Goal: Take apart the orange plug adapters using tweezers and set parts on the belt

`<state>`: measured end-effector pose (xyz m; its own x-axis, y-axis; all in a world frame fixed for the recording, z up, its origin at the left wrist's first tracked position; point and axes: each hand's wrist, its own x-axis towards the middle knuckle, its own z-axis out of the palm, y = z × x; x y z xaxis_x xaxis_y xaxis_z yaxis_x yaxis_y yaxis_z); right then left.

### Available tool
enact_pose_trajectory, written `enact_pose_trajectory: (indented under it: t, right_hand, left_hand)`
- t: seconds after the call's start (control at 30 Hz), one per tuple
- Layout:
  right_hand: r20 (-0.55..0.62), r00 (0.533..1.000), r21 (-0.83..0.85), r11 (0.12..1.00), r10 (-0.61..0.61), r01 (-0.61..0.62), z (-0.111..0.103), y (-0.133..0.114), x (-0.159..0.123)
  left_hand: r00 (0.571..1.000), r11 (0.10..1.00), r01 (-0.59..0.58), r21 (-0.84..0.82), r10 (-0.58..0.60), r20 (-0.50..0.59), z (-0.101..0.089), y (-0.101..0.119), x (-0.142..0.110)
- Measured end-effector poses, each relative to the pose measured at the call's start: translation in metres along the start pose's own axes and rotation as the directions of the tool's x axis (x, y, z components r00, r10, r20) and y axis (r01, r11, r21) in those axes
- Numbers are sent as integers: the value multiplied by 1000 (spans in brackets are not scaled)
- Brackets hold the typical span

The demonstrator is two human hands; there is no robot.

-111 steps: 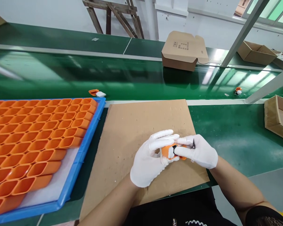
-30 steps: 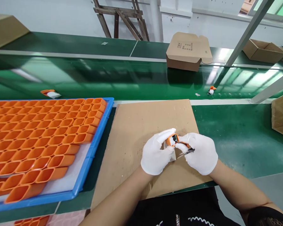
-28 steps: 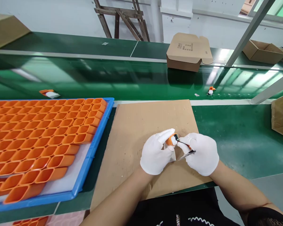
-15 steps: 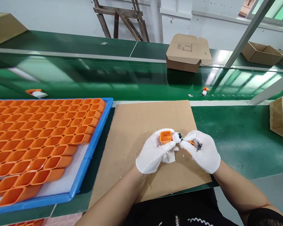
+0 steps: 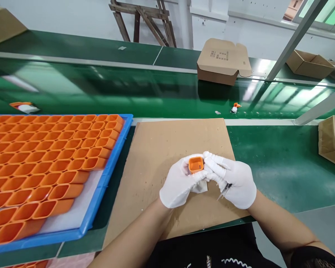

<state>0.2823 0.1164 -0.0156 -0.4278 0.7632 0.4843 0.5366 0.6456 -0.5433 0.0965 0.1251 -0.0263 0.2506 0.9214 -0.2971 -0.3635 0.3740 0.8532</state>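
My gloved left hand [image 5: 180, 182] is closed around a small orange plastic housing [image 5: 195, 170], its open end facing up. From beneath its fingers a piece of white material [image 5: 200, 187] sticks out. My gloved right hand [image 5: 234, 180] meets the left at the fingertips, just right of the housing. Within its curled fingers is a slim metal tool [image 5: 226, 189], with two thin prongs pointing down and left. Whatever lies between the touching fingertips is hidden. Both hands are over a cardboard sheet [image 5: 159, 149].
On the left, a blue tray [image 5: 99, 201] carries rows of orange housings [image 5: 60, 165]. Beyond the cardboard, small orange-and-white pieces [image 5: 234, 108] lie on a shiny green belt [image 5: 145, 93]. A cardboard box [image 5: 223, 59] sits behind it; another box [image 5: 331, 139] stands right.
My right hand has turned over and closed in on the left; the white part with a green board between them is now covered. The pieces on the belt have shifted left.
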Motion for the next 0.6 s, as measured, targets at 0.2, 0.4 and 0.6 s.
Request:
enact_pose_trajectory:
  t: [0.2, 0.4, 0.6]
  right_hand:
    - [-53, 995, 100, 992, 86, -80, -6, -3, 5]
    - [-235, 971, 144, 990, 47, -13, -15, -5, 13]
    - [-274, 959, 177, 984, 67, -18, -24, -5, 12]
  left_hand:
    - [999, 999, -33, 40, 33, 4, -2, 3, -1]
    - [968, 877, -181, 446, 238, -75, -2, 1, -3]
    - [881, 793, -463, 395, 460, 110, -10, -10, -6]
